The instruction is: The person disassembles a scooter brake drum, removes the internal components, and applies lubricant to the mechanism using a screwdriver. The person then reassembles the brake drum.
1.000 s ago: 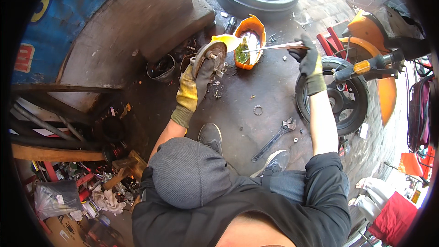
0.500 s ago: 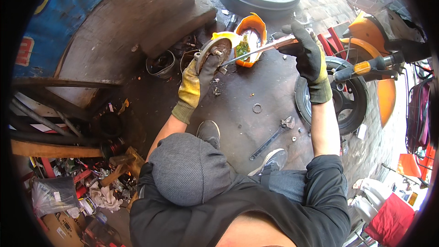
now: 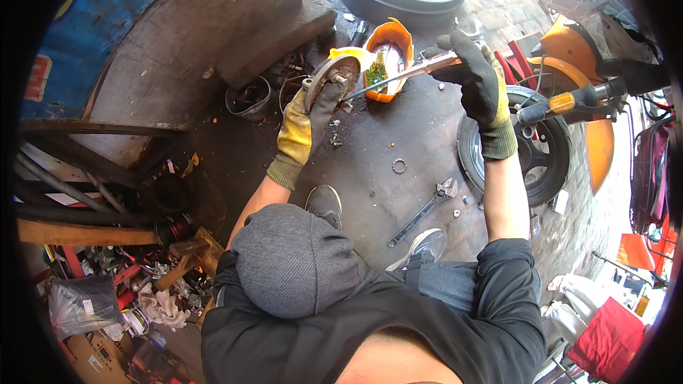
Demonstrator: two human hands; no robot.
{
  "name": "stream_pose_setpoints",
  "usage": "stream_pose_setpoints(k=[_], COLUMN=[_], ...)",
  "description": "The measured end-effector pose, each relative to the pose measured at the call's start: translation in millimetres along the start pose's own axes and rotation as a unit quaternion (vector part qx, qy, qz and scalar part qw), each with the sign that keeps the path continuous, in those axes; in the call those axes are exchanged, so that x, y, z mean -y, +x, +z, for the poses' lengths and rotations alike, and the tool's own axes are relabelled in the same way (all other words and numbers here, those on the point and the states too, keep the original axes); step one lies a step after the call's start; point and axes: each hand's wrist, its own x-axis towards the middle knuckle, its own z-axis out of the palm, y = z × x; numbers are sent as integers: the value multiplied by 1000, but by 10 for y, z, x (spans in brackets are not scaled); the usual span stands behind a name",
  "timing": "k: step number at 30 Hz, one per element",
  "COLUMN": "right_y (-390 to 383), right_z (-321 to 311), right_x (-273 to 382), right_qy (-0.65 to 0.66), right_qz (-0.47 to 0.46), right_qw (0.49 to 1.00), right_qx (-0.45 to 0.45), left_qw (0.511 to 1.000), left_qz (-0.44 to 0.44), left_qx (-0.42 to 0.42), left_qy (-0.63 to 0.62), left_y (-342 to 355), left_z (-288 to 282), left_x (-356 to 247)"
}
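Gloves cover both hands, which fits greasy, sharp-edged metal work on an oil-dark floor (image 3: 398,135). The left hand (image 3: 306,124), in a yellow glove with blackened fingers, is clamped around the rim of a round metal drum part (image 3: 334,75), holding it up off the floor with its open face tilted toward the other hand, apparently so the inside can be reached. The right hand (image 3: 480,82), in a dark glove, is closed around the handle end of a long metal rod tool (image 3: 398,78), whose far tip reaches into the centre of the drum part. The hands stay well apart, joined only by the tool's length, which gives leverage while the part is steadied.

The drum part hangs just in front of an orange cut-open container (image 3: 390,57) holding greenish liquid. It looks dull grey and grimy, with a small hub or stud at its middle; finer detail is too small to tell.

On the floor lie an adjustable wrench (image 3: 423,212) and a small bearing ring (image 3: 399,166). A small black wheel (image 3: 526,149) stands to the right.
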Motion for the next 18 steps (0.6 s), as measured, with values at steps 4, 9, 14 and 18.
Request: stream_pose_setpoints(k=[4, 9, 14, 18], right_y=[6, 45, 83, 90], right_z=[26, 25, 51, 68], right_x=[112, 309, 421, 454], right_qy=[-37, -50, -32, -79], right_qz=[-4, 7, -27, -37], right_qw=[999, 999, 999, 996], right_qx=[-8, 4, 3, 5], left_qw=[1000, 1000, 1000, 999], left_qz=[-19, -7, 6, 7], left_qx=[16, 8, 8, 8], left_qy=[-16, 16, 1, -35], left_y=[-9, -3, -9, -19], left_z=[-31, -40, -1, 34], left_x=[0, 26, 2, -42])
